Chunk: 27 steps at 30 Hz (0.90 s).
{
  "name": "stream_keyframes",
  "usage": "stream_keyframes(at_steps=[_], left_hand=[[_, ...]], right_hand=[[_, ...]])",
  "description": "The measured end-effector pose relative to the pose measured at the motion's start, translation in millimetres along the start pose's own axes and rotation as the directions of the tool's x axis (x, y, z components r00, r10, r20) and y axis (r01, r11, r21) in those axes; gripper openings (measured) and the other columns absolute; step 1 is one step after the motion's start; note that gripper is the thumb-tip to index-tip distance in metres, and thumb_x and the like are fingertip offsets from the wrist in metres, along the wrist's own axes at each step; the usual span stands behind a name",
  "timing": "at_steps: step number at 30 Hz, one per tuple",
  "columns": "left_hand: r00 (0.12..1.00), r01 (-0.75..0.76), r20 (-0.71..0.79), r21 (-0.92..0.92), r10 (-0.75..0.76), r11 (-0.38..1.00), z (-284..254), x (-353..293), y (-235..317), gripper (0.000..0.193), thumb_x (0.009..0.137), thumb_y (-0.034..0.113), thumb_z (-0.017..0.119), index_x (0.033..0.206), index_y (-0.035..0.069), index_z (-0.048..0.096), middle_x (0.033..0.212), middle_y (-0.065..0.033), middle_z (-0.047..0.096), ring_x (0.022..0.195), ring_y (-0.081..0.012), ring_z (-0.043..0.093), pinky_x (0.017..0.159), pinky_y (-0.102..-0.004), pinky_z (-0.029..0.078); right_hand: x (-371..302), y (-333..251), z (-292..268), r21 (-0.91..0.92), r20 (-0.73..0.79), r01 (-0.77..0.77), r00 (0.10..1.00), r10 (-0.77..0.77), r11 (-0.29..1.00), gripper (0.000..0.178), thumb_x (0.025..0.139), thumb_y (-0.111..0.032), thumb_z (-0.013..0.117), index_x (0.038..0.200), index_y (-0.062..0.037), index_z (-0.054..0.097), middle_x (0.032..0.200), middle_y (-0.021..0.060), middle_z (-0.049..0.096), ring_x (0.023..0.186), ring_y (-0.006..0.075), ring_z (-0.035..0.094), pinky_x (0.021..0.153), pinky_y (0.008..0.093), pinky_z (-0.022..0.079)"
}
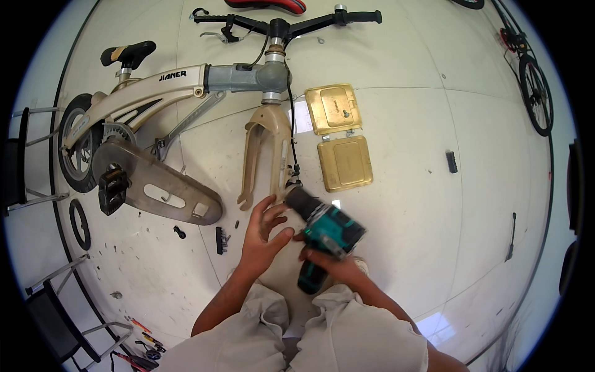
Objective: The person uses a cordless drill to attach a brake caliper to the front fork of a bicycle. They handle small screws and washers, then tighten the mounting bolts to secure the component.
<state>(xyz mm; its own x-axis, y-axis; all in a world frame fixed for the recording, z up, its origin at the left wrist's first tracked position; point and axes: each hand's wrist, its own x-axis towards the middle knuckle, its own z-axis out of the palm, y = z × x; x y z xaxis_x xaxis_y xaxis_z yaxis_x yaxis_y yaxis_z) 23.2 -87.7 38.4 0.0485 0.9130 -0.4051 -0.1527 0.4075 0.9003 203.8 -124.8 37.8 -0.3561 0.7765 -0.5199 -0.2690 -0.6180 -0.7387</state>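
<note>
On a pale tiled floor a beige bicycle lies without its front wheel, beside a brass floor box whose lid lies open; its contents cannot be made out. The right hand grips a teal cordless drill just below the fork; the left hand, fingers spread, touches its chuck.

The drill is motion-blurred, and its tip is hidden behind the left hand. The right hand lies mostly under the drill. A red saddle and second bicycle are cut by the frame edge. Small parts on the floor are too small to identify.
</note>
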Motion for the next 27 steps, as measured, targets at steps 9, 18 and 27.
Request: stream_keyframes(at_steps=[9,18,27], left_hand=[[0.943,-0.271,0.064,0.716,0.327,0.643,-1,38,2,0.062,0.076,0.006,0.069,0.131,-0.001,0.043,0.126,-0.0183,0.05,0.114,-0.0278,0.051,0.096,-0.0357,0.042],[0.997,-0.077,0.055,0.449,0.058,0.89,-4,70,-18,0.04,0.091,0.01,0.056,0.128,-0.001,0.048,0.092,-0.0042,0.059,0.08,-0.0096,0.052,0.074,-0.0236,0.043],[1.0,-0.004,0.013,0.393,-0.002,0.919,-1,67,-18,0.039,0.089,0.004,0.055,0.127,-0.002,0.05,0.106,-0.0119,0.061,0.09,-0.0138,0.058,0.084,-0.0269,0.046]], right_hand=[[5,-6,-64,0.363,0.028,-0.163,0.986,0.165,0.917,0.03,0.08,-0.006,0.062,0.109,0.0012,0.058,0.095,0.0124,0.064,0.069,0.0169,0.059,0.066,0.03,0.049],[35,-16,-61,0.305,-0.01,-0.146,0.988,0.157,0.941,0.026,0.081,-0.006,0.062,0.106,0.0017,0.058,0.093,0.0124,0.064,0.067,0.0168,0.059,0.064,0.0287,0.049],[41,-11,-59,0.27,-0.054,-0.14,0.986,0.16,0.952,0.031,0.079,-0.007,0.062,0.108,0.0033,0.057,0.091,0.0149,0.063,0.066,0.019,0.059,0.063,0.0304,0.049]])
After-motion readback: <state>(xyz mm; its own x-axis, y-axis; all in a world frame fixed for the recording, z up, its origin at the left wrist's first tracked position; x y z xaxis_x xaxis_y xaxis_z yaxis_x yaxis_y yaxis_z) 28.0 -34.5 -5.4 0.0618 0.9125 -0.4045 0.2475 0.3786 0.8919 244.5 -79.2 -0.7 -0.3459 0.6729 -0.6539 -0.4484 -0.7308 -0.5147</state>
